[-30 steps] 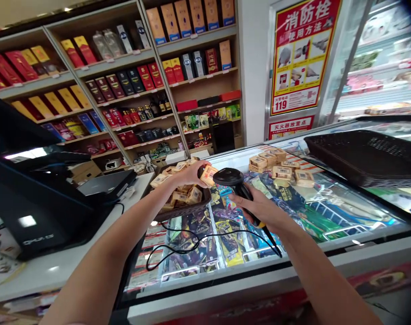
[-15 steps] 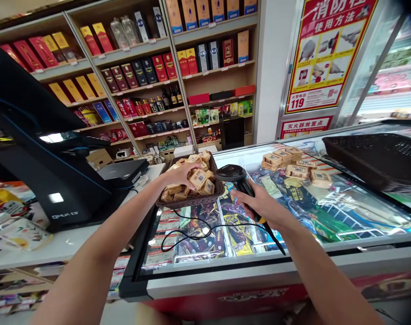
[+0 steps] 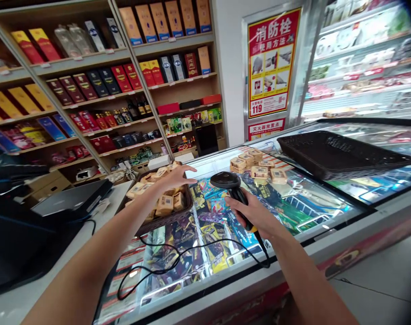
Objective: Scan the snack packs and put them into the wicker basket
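Note:
My left hand (image 3: 176, 176) reaches over a dark wicker basket (image 3: 168, 216) filled with small tan packets (image 3: 165, 204); its fingers are stretched out flat above the packets and hold nothing. My right hand (image 3: 256, 214) is wrapped round the handle of a black barcode scanner (image 3: 231, 184), whose head points toward the basket. The scanner's black cable (image 3: 178, 259) loops across the glass lid of the chest freezer (image 3: 293, 234).
Several more tan packets (image 3: 256, 164) lie on the freezer glass beyond the scanner. An empty dark basket (image 3: 337, 153) sits at the right. A black till screen and printer (image 3: 66, 203) stand on the white counter at left. Shelves of boxed goods (image 3: 124, 76) fill the back wall.
A second ago my left hand held a packet up at the scanner; it put it back in the basket and now hovers open over the packets. My view swung left, then right.

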Motion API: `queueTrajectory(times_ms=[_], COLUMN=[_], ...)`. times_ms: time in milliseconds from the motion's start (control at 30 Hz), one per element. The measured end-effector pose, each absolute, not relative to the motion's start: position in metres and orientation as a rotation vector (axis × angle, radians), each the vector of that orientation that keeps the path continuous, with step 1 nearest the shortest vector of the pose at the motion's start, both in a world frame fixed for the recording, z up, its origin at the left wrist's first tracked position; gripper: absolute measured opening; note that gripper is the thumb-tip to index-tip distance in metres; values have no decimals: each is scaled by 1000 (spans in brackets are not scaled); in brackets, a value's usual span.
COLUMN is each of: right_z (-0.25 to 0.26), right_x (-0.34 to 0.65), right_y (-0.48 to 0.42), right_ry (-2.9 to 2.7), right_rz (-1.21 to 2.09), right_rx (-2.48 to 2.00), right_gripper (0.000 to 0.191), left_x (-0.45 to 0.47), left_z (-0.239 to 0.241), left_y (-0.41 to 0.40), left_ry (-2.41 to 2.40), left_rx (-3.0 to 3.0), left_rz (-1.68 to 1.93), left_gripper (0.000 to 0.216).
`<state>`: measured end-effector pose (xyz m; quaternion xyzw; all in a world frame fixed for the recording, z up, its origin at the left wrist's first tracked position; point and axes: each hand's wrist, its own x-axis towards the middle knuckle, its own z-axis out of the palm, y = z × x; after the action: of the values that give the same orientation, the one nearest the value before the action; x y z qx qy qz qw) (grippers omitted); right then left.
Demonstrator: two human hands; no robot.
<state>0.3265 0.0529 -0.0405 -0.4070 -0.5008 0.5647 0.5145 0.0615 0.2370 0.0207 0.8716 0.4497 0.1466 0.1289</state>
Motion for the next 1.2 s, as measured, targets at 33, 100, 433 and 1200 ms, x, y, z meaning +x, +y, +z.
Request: queueTrajectory(times_ms=[33,100,433,1200], right_z=[-43,-50,-86,-36], right_x=[336,357,427,337], right_y=[54,57,83,51], right_ry=[-1177,-1137,-934,-1303], right_rz=[1336,1299,1171,1337], right_rx=[-996,-1036,-1146,-1004], right_gripper=[46,45,45,42], left_x=[81,119,273,98], left_z=[15,0,-73,8], left_y=[247,266,359,231], left_ry=[1290,1273,1576,844], left_rx=[2534,2519,2291,2782], left_rz=[433,457,661,284], left_gripper=[52,52,103,76])
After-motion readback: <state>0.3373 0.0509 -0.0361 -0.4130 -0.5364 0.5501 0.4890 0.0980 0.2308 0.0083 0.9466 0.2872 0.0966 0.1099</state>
